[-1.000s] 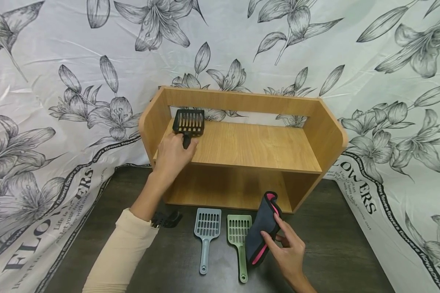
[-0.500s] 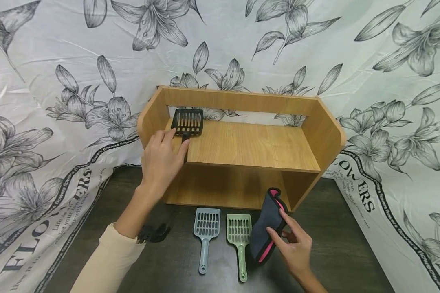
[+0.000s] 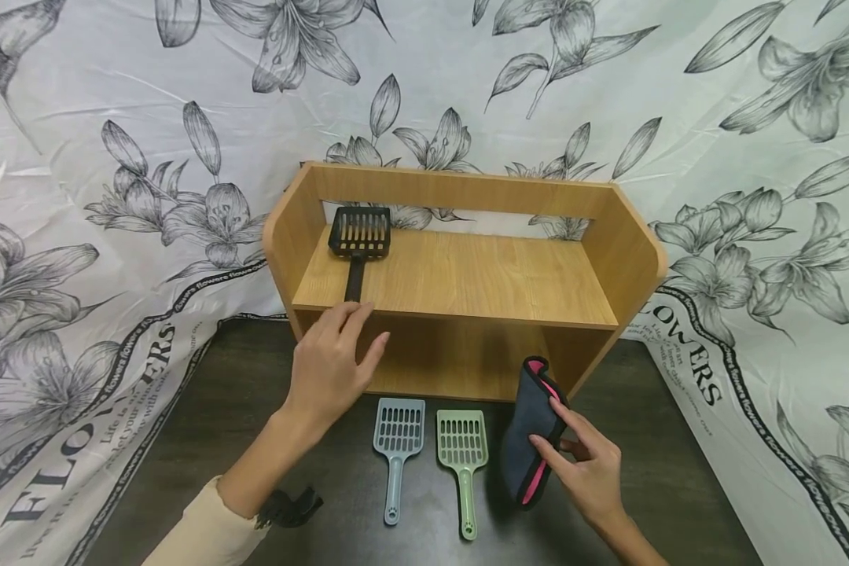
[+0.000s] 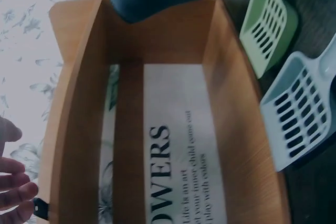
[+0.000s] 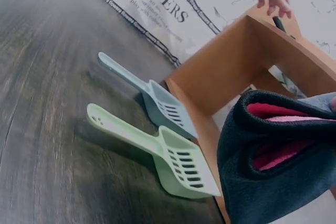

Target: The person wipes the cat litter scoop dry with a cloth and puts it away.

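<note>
1. My left hand, fingers loose, holds nothing beside the black slotted plastic scoop, lying left on the pale-wood two-tier shelf.
2. My right hand pinches a folded dark-blue, pink-lined cloth, near right.
3. Placing looks done; next probably calls for withdrawing my left hand.
4. Whether its fingertips touch the handle, I can't tell.

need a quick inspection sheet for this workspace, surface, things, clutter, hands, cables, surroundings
surface: dark table, wooden shelf standing on it
job's things: black scoop on the shelf's upper board; blue scoop and green scoop on the table; folded cloth
clutter: nothing seen
hands: left hand near black scoop's handle, contact unclear; right hand pinches folded cloth
cables: nothing seen
surroundings: white floral sheet
</note>
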A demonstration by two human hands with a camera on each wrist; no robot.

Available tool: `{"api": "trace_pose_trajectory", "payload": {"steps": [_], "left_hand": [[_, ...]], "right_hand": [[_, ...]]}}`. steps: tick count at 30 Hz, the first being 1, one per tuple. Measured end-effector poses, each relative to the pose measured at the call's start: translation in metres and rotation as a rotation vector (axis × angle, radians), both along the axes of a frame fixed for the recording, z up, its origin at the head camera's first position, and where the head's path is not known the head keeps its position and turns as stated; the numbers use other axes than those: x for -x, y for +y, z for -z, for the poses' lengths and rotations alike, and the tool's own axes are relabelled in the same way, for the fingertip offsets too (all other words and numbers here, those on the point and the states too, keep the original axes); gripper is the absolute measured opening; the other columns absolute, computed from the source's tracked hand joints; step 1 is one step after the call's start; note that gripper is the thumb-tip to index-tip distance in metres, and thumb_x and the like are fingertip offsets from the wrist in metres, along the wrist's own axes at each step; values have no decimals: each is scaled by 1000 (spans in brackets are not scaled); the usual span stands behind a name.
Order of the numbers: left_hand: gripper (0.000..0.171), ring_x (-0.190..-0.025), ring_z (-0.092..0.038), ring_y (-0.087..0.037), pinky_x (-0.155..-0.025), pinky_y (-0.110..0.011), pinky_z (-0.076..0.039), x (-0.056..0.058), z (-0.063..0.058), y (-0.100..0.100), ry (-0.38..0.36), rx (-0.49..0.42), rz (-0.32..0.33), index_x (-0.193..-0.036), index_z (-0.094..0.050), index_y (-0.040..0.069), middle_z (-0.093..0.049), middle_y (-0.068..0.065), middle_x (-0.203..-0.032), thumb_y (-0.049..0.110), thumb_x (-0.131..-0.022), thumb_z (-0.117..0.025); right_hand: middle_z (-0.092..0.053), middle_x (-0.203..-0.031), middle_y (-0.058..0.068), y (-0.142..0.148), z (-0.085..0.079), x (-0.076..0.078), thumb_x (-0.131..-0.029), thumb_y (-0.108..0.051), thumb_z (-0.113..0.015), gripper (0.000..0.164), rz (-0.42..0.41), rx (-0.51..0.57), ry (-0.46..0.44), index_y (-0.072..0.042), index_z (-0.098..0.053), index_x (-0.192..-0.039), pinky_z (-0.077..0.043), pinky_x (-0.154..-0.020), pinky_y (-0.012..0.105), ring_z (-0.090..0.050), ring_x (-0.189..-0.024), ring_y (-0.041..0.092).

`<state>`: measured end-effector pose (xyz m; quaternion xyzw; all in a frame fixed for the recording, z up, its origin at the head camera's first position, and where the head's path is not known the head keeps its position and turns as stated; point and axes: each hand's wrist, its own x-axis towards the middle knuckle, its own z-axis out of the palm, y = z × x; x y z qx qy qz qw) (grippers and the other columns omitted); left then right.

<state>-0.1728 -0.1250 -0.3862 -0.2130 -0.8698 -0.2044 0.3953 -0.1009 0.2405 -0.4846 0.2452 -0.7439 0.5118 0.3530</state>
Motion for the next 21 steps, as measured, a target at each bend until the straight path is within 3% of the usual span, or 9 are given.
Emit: {"api": "trace_pose_trajectory", "payload": {"steps": [5, 11, 15, 21], "left_hand": [[45, -88, -71, -30, -70, -44, -60, -12, 22, 7, -77, 47, 36, -130, -71, 0, -70, -15, -112, 27, -95, -81], [49, -96, -71, -29, -74, -41, -61, -24, 53, 7, -199, 38, 66, -129, -69, -4, -70, -15, -111, 23, -92, -86], [56, -104, -71, -32, -78, -44, -62, -32, 76, 8, -327, 44, 26, -133, -67, -3, -70, -15, -117, 30, -91, -86], [86, -119, -65, -42, -93, -55, -57, -40, 115, 15, -503, 83, -63, -144, -58, -6, -64, -25, -133, 49, -86, -88]], "right_hand": [[-75, -116, 24, 11, 2, 3, -55, 32, -83, 72, -6, -46, -25, 16, -69, -125, -55, -71, 12, -70, -108, 2], [-75, -101, 21, 22, 3, 7, -53, 31, -85, 74, -22, -110, -28, 14, -70, -124, -56, -69, 14, -70, -100, 1], [-75, -102, 19, 30, 7, 9, -54, 28, -87, 74, -23, -132, -33, 12, -71, -125, -56, -70, 13, -70, -99, 1], [-76, -105, 18, 36, 12, 12, -54, 27, -88, 75, -38, -138, -50, 11, -71, -125, -57, -70, 15, -71, -99, 2]]}}
